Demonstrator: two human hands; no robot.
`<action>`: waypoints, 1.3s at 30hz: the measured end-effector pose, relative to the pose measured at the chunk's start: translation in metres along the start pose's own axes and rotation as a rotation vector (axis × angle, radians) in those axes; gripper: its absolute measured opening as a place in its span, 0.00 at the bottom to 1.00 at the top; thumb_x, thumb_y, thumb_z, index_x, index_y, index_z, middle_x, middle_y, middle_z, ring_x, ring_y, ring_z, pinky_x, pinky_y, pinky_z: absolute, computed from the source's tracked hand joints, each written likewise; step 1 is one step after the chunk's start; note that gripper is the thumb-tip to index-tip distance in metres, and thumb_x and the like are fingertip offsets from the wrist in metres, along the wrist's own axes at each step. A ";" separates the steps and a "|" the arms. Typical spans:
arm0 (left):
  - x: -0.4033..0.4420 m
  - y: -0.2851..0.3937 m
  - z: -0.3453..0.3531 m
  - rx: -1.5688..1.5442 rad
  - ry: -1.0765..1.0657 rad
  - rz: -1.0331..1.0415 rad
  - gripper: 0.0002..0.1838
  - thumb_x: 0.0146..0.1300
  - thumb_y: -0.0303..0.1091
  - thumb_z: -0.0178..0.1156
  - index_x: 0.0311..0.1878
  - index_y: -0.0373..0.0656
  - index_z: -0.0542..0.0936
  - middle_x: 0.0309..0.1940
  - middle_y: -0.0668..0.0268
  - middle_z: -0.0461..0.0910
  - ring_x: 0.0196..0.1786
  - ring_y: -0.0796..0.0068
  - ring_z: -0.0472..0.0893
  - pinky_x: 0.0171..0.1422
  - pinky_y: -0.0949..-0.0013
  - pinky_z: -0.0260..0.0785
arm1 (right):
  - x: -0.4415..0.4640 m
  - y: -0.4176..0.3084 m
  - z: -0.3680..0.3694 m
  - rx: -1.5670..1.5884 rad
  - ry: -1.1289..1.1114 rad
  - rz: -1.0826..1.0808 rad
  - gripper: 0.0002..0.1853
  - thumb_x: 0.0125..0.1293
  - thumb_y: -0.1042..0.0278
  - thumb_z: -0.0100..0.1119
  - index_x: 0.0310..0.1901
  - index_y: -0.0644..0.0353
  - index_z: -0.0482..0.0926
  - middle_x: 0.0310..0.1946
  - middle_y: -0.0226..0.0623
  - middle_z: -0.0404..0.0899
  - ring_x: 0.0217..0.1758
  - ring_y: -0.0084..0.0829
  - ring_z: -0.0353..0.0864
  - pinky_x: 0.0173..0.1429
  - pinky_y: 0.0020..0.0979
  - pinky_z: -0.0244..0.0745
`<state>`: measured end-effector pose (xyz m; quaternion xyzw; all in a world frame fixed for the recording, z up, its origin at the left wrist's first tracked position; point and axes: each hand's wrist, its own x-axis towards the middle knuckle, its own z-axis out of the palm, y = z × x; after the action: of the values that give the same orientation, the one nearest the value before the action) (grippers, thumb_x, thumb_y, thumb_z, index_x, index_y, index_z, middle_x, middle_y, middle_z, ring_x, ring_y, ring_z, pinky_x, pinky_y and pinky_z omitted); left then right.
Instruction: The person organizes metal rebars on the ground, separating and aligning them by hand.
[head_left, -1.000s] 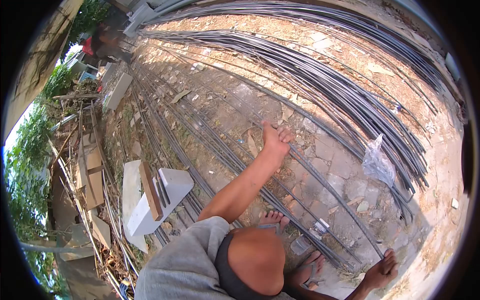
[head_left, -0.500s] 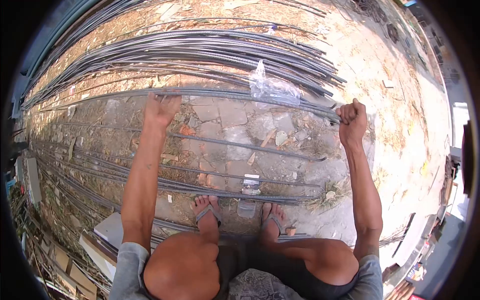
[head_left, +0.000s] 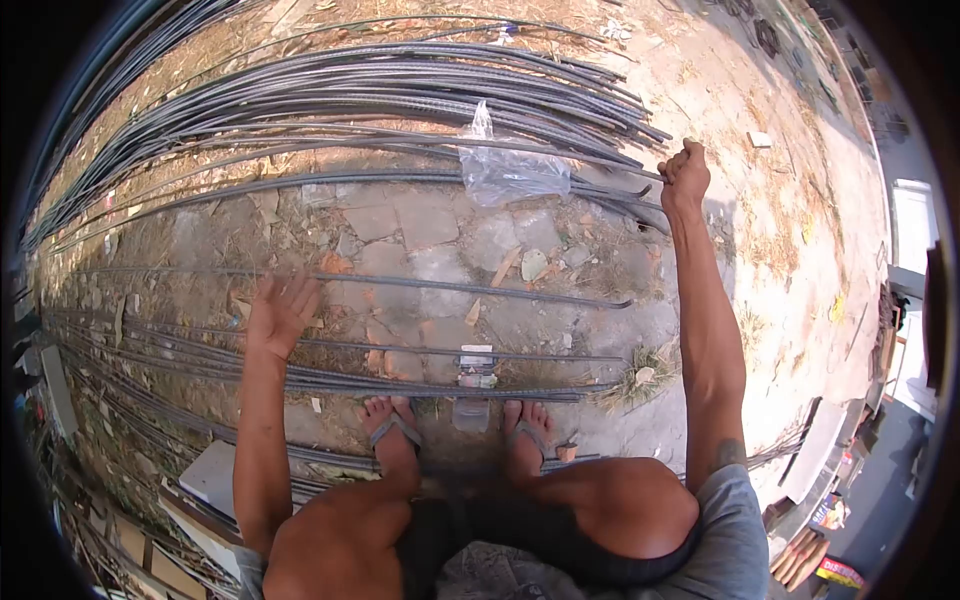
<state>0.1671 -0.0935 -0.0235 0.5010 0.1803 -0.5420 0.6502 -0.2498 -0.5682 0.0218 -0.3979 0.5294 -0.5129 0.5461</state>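
My right hand (head_left: 686,182) is closed round the end of a steel rod (head_left: 590,158), a thin bar that runs leftward over a clear plastic bag (head_left: 515,172). Below it, a few more rods (head_left: 370,178) lie on the paving, their right ends by the bag. Off to the left, my left hand (head_left: 283,312) is open with its fingers spread, holding nothing. It hovers over the ground near a single rod (head_left: 470,288) with a bent right end. The held rod's far left end cannot be picked out.
A large bundle of rods (head_left: 400,78) stretches across the back. More rods (head_left: 440,388) lie just in front of my sandalled feet (head_left: 392,428). Beside them sits a clear plastic container (head_left: 471,414). Wood offcuts (head_left: 800,556) show at lower right.
My left hand has let go of the rods and come down toward me, fingers spreading. My right hand has risen, lifting a rod end away from the others, which now lie lower.
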 end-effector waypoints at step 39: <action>0.011 -0.097 -0.004 0.318 0.030 -0.164 0.30 0.73 0.49 0.53 0.71 0.43 0.63 0.65 0.55 0.71 0.64 0.56 0.74 0.67 0.55 0.69 | -0.164 0.049 -0.135 -0.648 -0.214 0.298 0.35 0.69 0.34 0.51 0.53 0.67 0.79 0.44 0.41 0.80 0.42 0.30 0.78 0.47 0.33 0.72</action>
<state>0.0865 -0.0873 -0.0782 0.5890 0.1424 -0.6075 0.5136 -0.3617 -0.3845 -0.0148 -0.5200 0.6566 -0.1890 0.5126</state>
